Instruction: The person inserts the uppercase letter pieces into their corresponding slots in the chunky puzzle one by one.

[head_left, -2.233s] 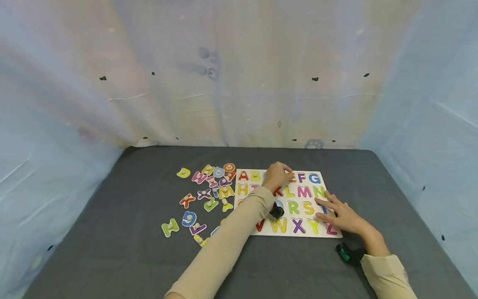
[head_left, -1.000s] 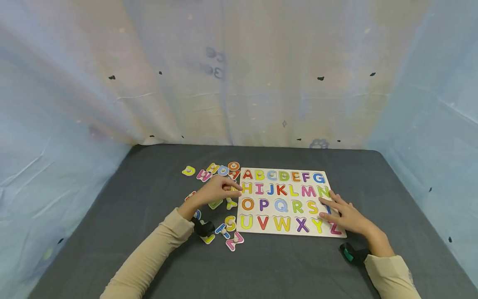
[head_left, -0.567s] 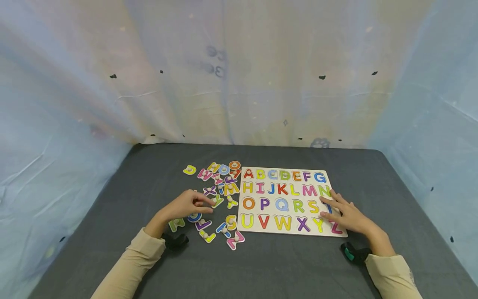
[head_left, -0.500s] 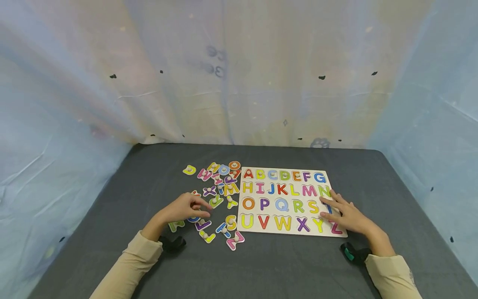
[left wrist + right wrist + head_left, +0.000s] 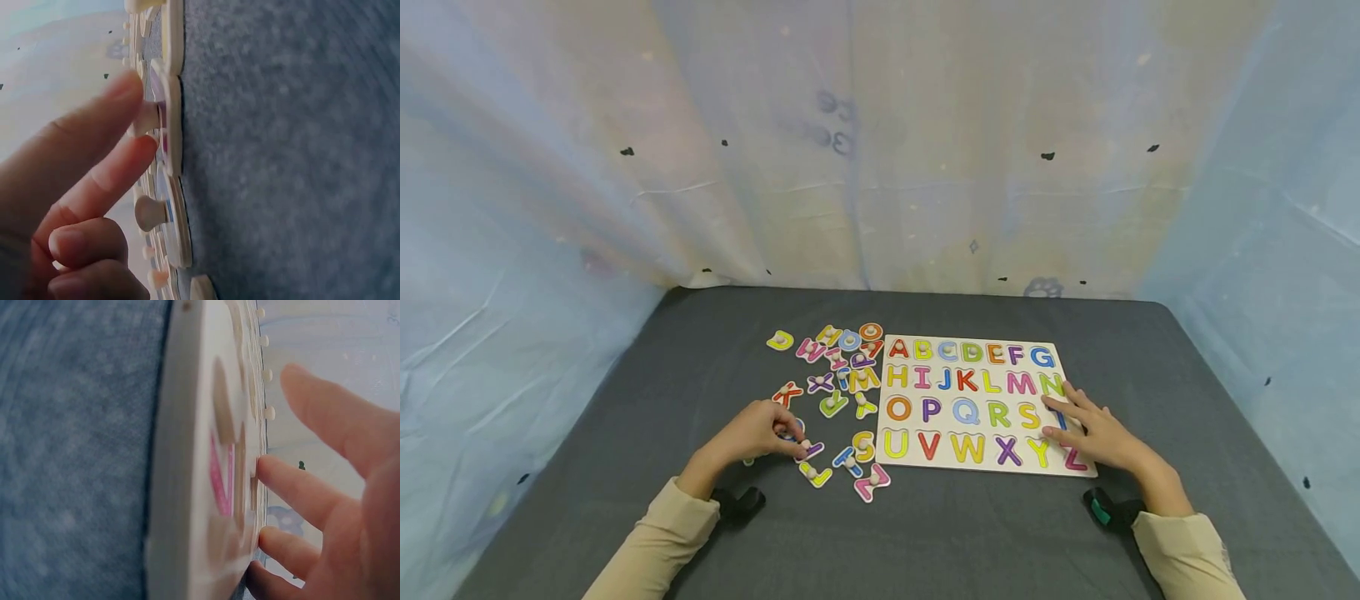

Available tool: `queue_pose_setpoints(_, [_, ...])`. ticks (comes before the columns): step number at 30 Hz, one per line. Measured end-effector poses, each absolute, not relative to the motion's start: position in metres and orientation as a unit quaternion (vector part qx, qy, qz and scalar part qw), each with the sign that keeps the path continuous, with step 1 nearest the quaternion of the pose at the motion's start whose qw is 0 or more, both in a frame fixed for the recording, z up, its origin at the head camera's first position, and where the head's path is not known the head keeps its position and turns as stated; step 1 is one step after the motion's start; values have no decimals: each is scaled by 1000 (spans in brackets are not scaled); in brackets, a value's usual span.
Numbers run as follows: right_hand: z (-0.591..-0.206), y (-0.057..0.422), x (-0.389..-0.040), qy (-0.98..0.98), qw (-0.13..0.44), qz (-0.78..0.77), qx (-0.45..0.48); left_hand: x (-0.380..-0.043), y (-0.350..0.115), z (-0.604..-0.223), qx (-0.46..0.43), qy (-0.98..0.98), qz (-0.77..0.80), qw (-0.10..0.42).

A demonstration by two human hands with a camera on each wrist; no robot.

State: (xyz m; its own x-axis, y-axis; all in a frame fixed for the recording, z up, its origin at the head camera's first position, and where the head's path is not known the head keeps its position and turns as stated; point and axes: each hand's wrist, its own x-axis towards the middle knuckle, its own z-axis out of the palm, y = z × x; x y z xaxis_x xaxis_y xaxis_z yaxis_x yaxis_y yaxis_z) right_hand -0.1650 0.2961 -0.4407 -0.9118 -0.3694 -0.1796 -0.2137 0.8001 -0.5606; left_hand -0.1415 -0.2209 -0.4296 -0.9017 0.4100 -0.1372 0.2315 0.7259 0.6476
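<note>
My left grip [image 5: 752, 435] sits left of and below the frame's centre, thumb and forefinger bent in and pinching the pale knob [image 5: 147, 119] of a purple letter piece [image 5: 812, 451]; how firmly, I cannot tell. The piece lies on the tabletop [image 5: 925, 542], under and just right of my fingertips, and its long axis slants gently up toward the right of the frame. My fingers cover part of it, so I can't read its letter. A yellow piece [image 5: 816, 475] lies just below it and a blue piece [image 5: 180, 228] just above, mostly behind my fingers in the head view. What matters most: the letter board [image 5: 988, 463] is to the right of my left grip, with other loose pieces [image 5: 864, 447] between, its top row higher in the frame. My right grip [image 5: 1097, 433] is well apart from the purple letter piece, fingers spread, tips resting on the board's right side, so my left is by far the nearer.
</note>
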Motion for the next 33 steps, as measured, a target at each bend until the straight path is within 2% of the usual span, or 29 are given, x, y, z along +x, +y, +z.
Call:
queue_pose_setpoints(7, [-439,297,-165,938,144,-274,-154,-144,-216,-430,170,931,301,120])
queue_pose_setpoints(18, [-440,298,-165,938,139,-273,-159,-155,-199,-430,168,936,282,126])
queue_pose_setpoints(33, [-440,297,-165,938,141,-275,-159,-156,-202,-434,162,933,299,121])
